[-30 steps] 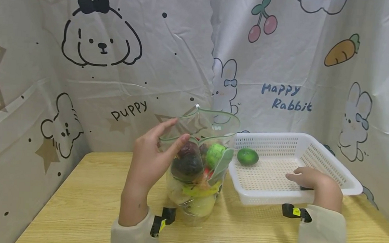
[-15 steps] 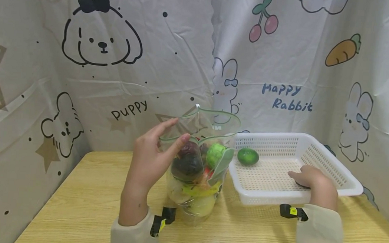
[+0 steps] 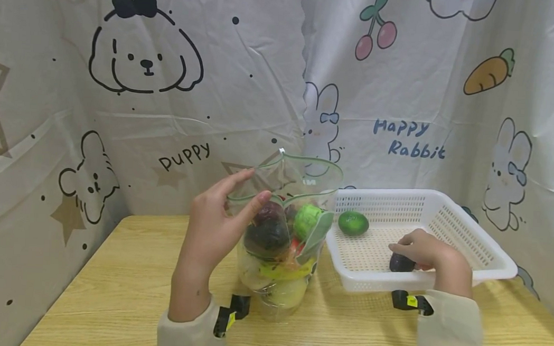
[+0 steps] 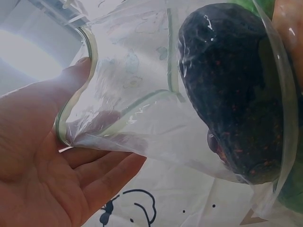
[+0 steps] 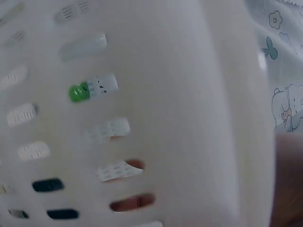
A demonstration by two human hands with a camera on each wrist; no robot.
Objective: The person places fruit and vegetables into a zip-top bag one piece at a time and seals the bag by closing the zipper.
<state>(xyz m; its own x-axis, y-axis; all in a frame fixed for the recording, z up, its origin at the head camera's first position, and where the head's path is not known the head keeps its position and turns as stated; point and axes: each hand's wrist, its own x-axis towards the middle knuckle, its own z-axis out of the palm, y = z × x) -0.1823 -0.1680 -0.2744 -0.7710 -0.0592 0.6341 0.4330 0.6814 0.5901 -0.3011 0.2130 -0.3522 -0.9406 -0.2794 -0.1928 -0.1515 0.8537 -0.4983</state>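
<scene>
In the head view my left hand [image 3: 214,223] holds a clear zip bag [image 3: 276,294] by its green-edged mouth, thumb at the front and fingers behind. The bag stands upright, packed with fruit and vegetables. A dark, bumpy avocado [image 4: 232,94] lies near its mouth in the left wrist view. To the right, my right hand [image 3: 438,257] grips a small, dark purple, round fruit [image 3: 401,262] inside a white plastic basket [image 3: 384,281]. A green lime [image 3: 353,223] rests at the basket's left side. The basket wall hides most of the hand in the right wrist view.
A light wooden table [image 3: 113,284] carries the bag and basket, which stand side by side. Printed curtain [image 3: 265,50] surrounds the table at the back and sides. A raised rim runs round the basket.
My right hand has shifted left in the basket, and the dark fruit, nearly hidden before, now shows in its fingers. Left hand, bag and lime keep their places.
</scene>
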